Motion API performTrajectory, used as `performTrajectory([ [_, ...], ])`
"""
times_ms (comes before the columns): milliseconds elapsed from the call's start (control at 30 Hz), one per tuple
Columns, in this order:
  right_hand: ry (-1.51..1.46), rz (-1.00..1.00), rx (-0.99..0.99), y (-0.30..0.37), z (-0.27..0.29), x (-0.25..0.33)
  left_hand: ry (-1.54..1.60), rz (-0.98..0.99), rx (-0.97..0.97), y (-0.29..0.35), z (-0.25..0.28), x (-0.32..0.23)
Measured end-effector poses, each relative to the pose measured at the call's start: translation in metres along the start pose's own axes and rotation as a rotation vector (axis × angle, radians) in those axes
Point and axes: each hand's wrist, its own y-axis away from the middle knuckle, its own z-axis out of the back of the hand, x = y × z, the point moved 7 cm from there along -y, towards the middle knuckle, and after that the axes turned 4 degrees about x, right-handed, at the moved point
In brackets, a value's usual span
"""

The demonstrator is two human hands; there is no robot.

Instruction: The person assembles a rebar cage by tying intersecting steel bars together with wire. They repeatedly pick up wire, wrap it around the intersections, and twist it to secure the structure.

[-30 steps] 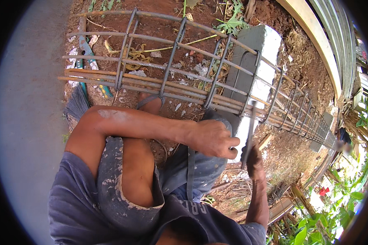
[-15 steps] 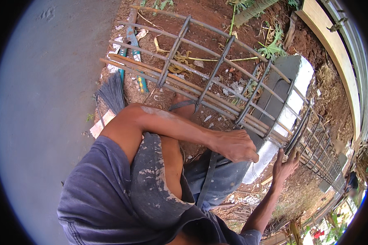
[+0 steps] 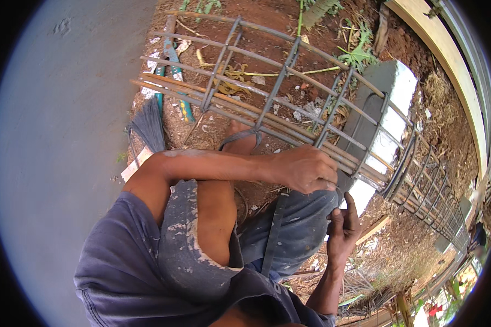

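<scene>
The rebar cage (image 3: pixel 281 101), long bars joined by rectangular stirrups, runs from upper left to lower right before me. My left hand (image 3: pixel 305 169) is closed in a pinch beside its near lower bars. A thin wire (image 3: pixel 339 191) shows at those fingertips; most of it is hidden. Just below and to the right, my right hand (image 3: pixel 343 229) has its index finger stretched up and its thumb apart from it, the other fingers curled. The index fingertip is near the wire; whether it touches cannot be made out. A grey-white block (image 3: pixel 396 90) stands under the cage.
Bolt cutters (image 3: pixel 175 71) with teal handles lie on the soil at the upper left, near a dark bristle brush (image 3: pixel 148 125). A grey concrete surface (image 3: pixel 65 163) spans the left. More cage (image 3: pixel 428 188) continues right. A long board (image 3: pixel 453 65) curves along the far right.
My left hand has shifted slightly left and up, toward the cage bars. My right hand has drawn back from the cage, down and left, and its other fingers have curled.
</scene>
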Motion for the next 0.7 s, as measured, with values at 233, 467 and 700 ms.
performTrajectory([
  [233,0.263,0.143,-0.005,0.002,-0.002,0.014,-0.230,-0.122,-0.009,0.001,0.005,-0.011],
  [467,-0.086,-0.023,0.062,-0.022,-0.017,-0.010,-0.464,-0.424,-0.126,0.012,0.026,-0.034],
  [700,0.034,0.089,-0.125,-0.040,-0.006,0.002,-0.333,0.196,-0.598,0.019,0.084,0.015],
])
